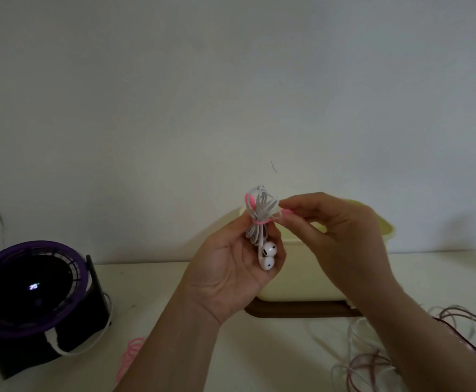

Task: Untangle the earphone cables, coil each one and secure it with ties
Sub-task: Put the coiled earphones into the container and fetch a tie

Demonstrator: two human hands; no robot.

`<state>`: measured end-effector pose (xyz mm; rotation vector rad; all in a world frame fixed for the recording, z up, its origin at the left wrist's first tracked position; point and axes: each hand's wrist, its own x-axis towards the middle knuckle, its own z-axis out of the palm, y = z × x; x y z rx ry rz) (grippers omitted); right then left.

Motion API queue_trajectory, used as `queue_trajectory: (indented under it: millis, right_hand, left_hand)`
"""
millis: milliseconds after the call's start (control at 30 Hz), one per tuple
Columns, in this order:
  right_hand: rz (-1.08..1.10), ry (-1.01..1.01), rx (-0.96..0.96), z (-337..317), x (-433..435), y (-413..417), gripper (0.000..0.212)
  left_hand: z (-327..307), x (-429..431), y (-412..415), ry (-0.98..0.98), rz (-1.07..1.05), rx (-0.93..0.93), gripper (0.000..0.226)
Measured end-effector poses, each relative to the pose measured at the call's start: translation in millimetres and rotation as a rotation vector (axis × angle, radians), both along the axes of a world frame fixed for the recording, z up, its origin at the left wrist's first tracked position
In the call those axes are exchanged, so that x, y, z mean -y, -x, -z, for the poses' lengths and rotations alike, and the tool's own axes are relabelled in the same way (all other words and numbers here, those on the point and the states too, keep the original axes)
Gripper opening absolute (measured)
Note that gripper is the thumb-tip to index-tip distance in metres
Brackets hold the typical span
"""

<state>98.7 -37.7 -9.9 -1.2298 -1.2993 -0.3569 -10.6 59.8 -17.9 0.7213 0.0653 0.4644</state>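
The person holds a bundle of white earphone cable (259,213) up in front of them, above the pale table (174,278) and in front of a cream tub (301,278). The left hand (231,267) is turned palm-up, its fingers curled round the lower half of the bundle. The two white earbuds (267,256) hang out below the loops and lie against the fingers. A pink tie (262,222) circles the middle of the bundle. The right hand (341,239) comes in from the side, thumb and forefinger pinched together on the tie's right end, touching the cable there, with the other fingers loosely bent behind. The tub sits on a dark brown base (301,311) against the wall. At the left stands a small black fan (33,292) with a purple ring round its grille, and a white cord (70,349) loops round its front. The only writing in sight is a small lit readout (34,286) at the fan's centre. It looks like "78", though it is too blurred to be sure. More pink ties (130,355) lie in a little heap on the table, just beside the left forearm. To the right, under the right forearm, loose cables (372,357) in white and a darker pinkish tone sprawl tangled across the table.
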Motion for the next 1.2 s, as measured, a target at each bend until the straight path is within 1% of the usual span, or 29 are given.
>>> queue_trajectory:
  millis: [33,67,133,233,367,400,467,500,533,600,633,733,767,867,900,967,1033,1100,1200]
  right_hand:
    - [-0.021,0.024,-0.010,-3.3,2.7,0.3,0.011]
    - [-0.041,0.052,-0.008,-5.8,5.2,0.0,0.009]
    - [-0.091,0.114,-0.013,-9.6,8.4,0.4,0.007]
    - [-0.181,0.211,-0.055,-14.0,11.3,-0.9,0.006]
    - [-0.273,0.341,-0.045,-19.8,17.9,-2.9,0.015]
    - [-0.290,0.347,-0.042,-20.7,18.9,-1.9,0.017]
    - [-0.315,0.349,-0.042,-21.0,18.9,1.2,0.018]
    - [-0.315,0.347,-0.039,-20.2,18.3,2.6,0.018]
    - [-0.314,0.343,-0.031,-19.2,17.3,3.7,0.017]
    - [-0.322,0.354,-0.031,-18.0,15.3,4.9,0.007]
    - [-0.344,0.368,-0.048,-17.9,14.6,5.8,0.007]
    - [-0.435,0.380,-0.128,-17.9,15.2,8.3,0.016]
    - [-0.440,0.376,-0.156,-17.9,15.5,9.1,0.016]
    - [-0.409,0.365,-0.232,-18.1,15.5,9.2,0.008]
    - [-0.381,0.359,-0.257,-17.6,15.0,8.3,0.006]
    - [-0.325,0.336,-0.315,-17.3,14.0,7.2,0.004]
    - [-0.272,0.311,-0.369,-17.3,12.9,6.0,0.006]
    - [-0.244,0.294,-0.411,-17.1,12.2,5.0,0.010]
    - [-0.228,0.295,-0.436,-17.3,11.4,4.2,0.009]
  left_hand:
    - [1.3,-1.4,1.4,-0.019,0.056,-0.002,0.012]
    - [2.1,-2.8,1.9,-0.019,0.110,0.005,0.015]
    - [4.0,-7.8,3.5,-0.006,0.182,0.021,0.032]
    - [4.4,-11.3,6.1,-0.017,0.184,0.011,0.052]
    - [5.1,-9.4,8.5,-0.019,0.192,-0.019,0.065]
    - [4.9,-8.8,8.9,-0.030,0.201,-0.018,0.074]
    - [7.6,-10.5,7.5,-0.049,0.237,0.014,0.100]
    - [9.3,-12.0,7.1,-0.050,0.298,0.040,0.102]
    - [10.9,-12.7,7.3,-0.052,0.373,0.067,0.092]
    - [12.5,-14.6,6.2,-0.070,0.498,0.117,0.062]
    - [12.4,-15.0,5.8,-0.079,0.520,0.109,0.058]
    - [14.5,-14.9,5.0,-0.090,0.574,0.111,0.063]
    - [13.9,-14.4,5.4,-0.116,0.564,0.105,0.058]
    - [10.2,-11.6,4.5,-0.175,0.470,0.066,0.041]
    - [8.4,-8.8,2.9,-0.174,0.411,0.042,0.039]
    - [5.3,-5.5,-0.8,-0.170,0.193,-0.042,0.044]
    - [4.7,-7.2,-1.5,-0.246,0.006,-0.096,0.046]
    - [3.1,-6.9,-0.4,-0.332,-0.038,-0.080,0.046]
    - [-0.8,1.1,0.7,-0.517,-0.158,-0.103,0.021]
